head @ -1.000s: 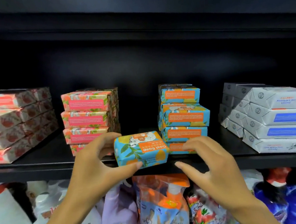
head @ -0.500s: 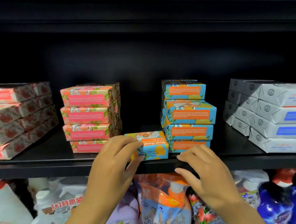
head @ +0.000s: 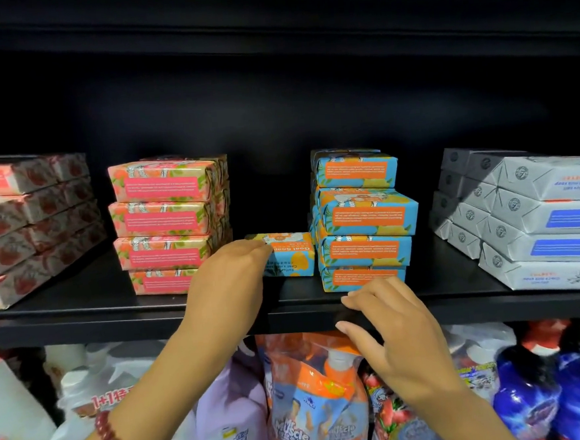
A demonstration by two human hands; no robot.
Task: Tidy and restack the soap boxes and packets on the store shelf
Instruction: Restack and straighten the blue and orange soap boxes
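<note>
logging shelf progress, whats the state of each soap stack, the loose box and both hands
loose blue goat soap box: flat on shelf, label upside down
blue stack: four high, crooked
pink stack: four high, bottom box offset
white stack: four high, stepped
left hand: touching loose box
right hand: empty, at shelf edge

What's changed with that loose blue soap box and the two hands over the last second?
The left hand carried the blue soap box from in front of the shelf edge back onto the shelf, into the gap between the pink stack and the blue stack. Its fingers are still on the box. The right hand dropped a little and is empty. The stacks did not move.
</note>
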